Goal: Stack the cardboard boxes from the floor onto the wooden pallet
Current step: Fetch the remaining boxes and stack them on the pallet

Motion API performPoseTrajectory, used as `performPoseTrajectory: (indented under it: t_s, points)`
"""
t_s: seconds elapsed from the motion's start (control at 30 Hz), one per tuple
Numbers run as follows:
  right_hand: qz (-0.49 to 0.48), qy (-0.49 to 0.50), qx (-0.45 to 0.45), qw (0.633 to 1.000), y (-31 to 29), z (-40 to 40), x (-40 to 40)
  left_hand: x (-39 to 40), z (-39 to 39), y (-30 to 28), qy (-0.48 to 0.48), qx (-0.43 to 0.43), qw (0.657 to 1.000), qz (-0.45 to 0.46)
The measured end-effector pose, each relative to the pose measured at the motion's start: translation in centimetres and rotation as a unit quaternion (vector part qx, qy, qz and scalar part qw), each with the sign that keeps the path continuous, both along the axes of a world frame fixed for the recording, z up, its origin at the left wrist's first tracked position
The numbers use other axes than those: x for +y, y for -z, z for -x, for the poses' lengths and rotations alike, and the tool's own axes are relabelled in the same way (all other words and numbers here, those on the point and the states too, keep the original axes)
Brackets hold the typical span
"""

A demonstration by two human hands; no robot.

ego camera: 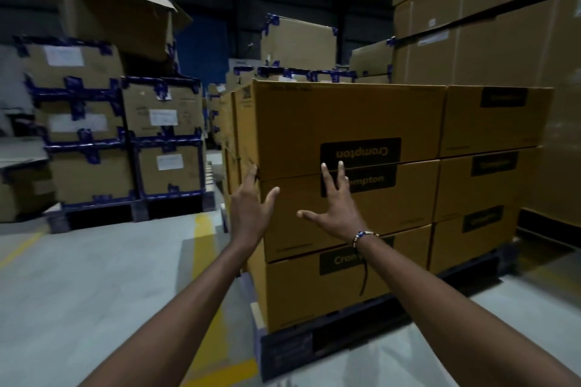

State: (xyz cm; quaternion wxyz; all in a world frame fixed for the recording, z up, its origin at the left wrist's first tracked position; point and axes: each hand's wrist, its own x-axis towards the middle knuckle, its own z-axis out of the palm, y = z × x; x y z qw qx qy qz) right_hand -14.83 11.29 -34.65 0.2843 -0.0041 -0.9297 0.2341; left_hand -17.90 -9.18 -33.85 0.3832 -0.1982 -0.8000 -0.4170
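Cardboard boxes [345,122] stand three layers high on a dark pallet [289,352], in two columns facing the camera, each front carrying a black label; the label on the top near box reads upside down. Behind and to the right rises a tall wall of plain brown cartons [487,25], just beside the pallet load. To the left, across a strip of grey floor [94,276], another stack of cartons [119,135] edged in blue tape sits on its own base, with white paper labels on the fronts and a big open carton [103,9] tilted on top. More blue-taped cartons [298,44] show beyond the pallet load. A yellow line [207,261] runs along the floor toward the pallet's near left corner.

Both arms reach forward. The left hand [250,214] is open, fingers straight, its fingertips at the left corner edge of the stack where the top and middle boxes meet. The right hand [336,207] is spread flat against the front of the middle box, fingers fanned over the black label, thumb stretched out to the left. Neither hand grasps anything. A beaded bracelet [361,237] circles the right wrist, with a dark cord hanging from it.
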Motion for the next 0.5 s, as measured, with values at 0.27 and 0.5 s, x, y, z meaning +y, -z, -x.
performPoseTrajectory:
  t_s: [0.27,0.5]
  points:
    - [0.002,-0.005,0.001,1.0,-0.43,-0.03,-0.15,0.04,-0.03,-0.43,0.018,-0.018,1.0,-0.015]
    - [-0.004,-0.016,0.002,1.0,-0.48,0.09,-0.1,-0.05,0.23,-0.36,0.018,-0.006,1.0,-0.014]
